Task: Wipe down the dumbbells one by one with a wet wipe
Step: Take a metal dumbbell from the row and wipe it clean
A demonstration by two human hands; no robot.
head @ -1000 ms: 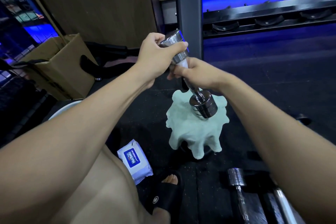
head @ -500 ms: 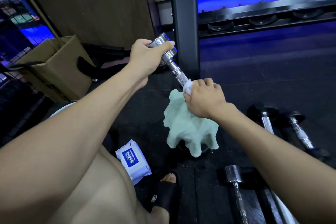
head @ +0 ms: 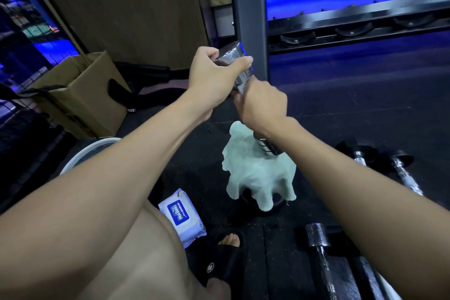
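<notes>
A chrome dumbbell is held tilted in front of me, its upper head high and its lower head above a pale green cloth. My left hand grips the upper head. My right hand is wrapped round the handle just below that head; the wet wipe is hidden inside this fist. A pack of wet wipes lies on the floor by my knee.
More chrome dumbbells lie on the black mat at the right and at the bottom right. A grey rack post stands just behind my hands. A cardboard box sits at the left. My sandalled foot is below.
My right hand slid from the lower part of the handle up to just under the upper head. The left hand kept its grip on the upper head.
</notes>
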